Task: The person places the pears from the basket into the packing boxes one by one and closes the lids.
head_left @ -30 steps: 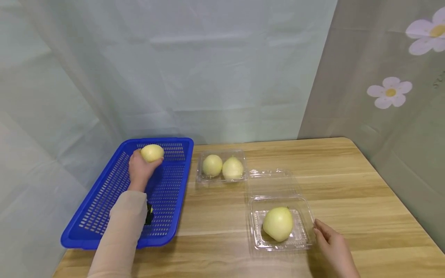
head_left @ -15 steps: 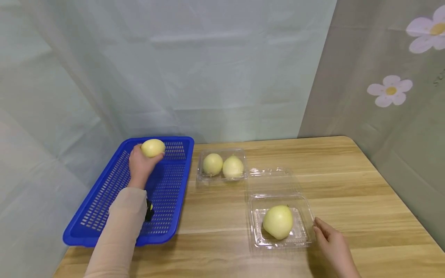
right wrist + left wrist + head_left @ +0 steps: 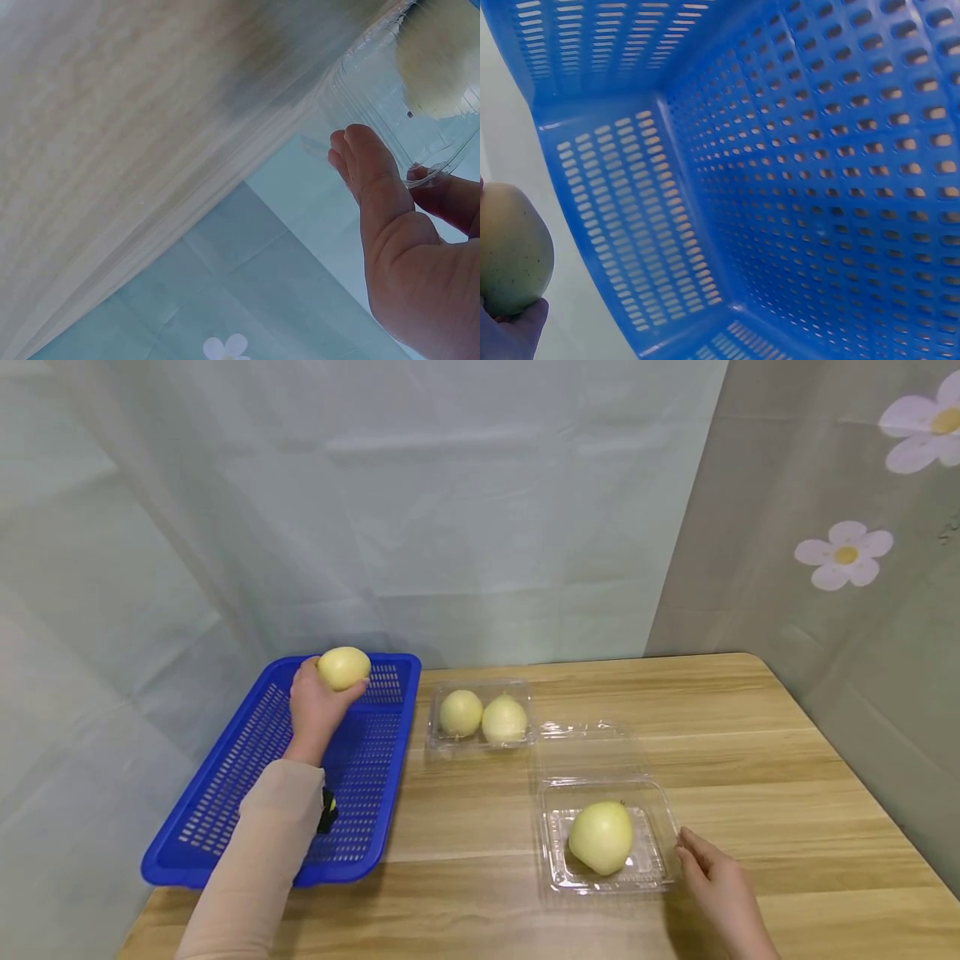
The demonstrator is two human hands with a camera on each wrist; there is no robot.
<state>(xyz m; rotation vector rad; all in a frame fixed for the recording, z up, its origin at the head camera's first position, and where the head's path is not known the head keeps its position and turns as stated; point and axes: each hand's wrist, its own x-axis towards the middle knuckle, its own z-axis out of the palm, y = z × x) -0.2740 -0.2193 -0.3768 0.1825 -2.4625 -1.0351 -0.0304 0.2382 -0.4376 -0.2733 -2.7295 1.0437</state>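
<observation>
My left hand [image 3: 315, 710] grips a pale yellow-green pear [image 3: 344, 668] above the far part of a blue plastic basket [image 3: 405, 752]. In the left wrist view this pear [image 3: 514, 251] hangs past the basket's perforated end wall, with fingers at its side. On the right, my right hand [image 3: 718, 887] pinches the edge of a clear plastic clamshell box [image 3: 651, 875] between thumb and fingers; the right wrist view shows the thumb and fingers on either side of its rim [image 3: 429, 178]. The box's lid [image 3: 588, 756] lies folded back. Inside sits one pear [image 3: 602, 837].
A second clear box [image 3: 444, 745] stands behind, holding two pears [image 3: 505, 720]. Beside my left forearm shows a small black thing [image 3: 327, 811] with a yellow spot. Everything stands on a wooden table [image 3: 465, 893], with a hanging cloth [image 3: 480, 527] along the back.
My left hand has lifted the pear a little higher and moved it slightly to the right. My right hand keeps its hold on the box's edge.
</observation>
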